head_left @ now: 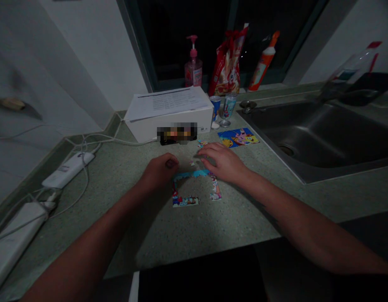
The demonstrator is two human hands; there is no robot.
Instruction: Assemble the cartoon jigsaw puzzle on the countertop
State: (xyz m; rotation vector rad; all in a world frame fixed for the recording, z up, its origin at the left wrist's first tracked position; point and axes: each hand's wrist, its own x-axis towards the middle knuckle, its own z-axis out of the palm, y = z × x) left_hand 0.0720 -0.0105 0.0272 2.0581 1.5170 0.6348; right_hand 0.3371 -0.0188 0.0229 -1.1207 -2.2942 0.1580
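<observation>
On the counter lies a jigsaw puzzle frame [185, 201] of small colourful pieces, with a bare middle and a gap along its lower edge. My left hand [159, 173] rests at its upper left corner, fingers curled in; whatever they hold, if anything, is hidden. Over the upper right corner reaches my right hand [225, 162], its thumb and fingers apart above small loose pieces. One loose puzzle piece [192, 163] lies between the hands. More loose puzzle pieces [202, 144] sit just beyond my right fingertips. Behind that hand is a blue picture card [239, 137] with cartoon figures.
A phone [178, 136] leans against a white box [171, 113]. Two small cans [229, 105] stand beside the box. The metal sink [326, 134] is at right. White power strips [68, 170] with cables lie at left. A pump bottle [193, 67] stands by the window.
</observation>
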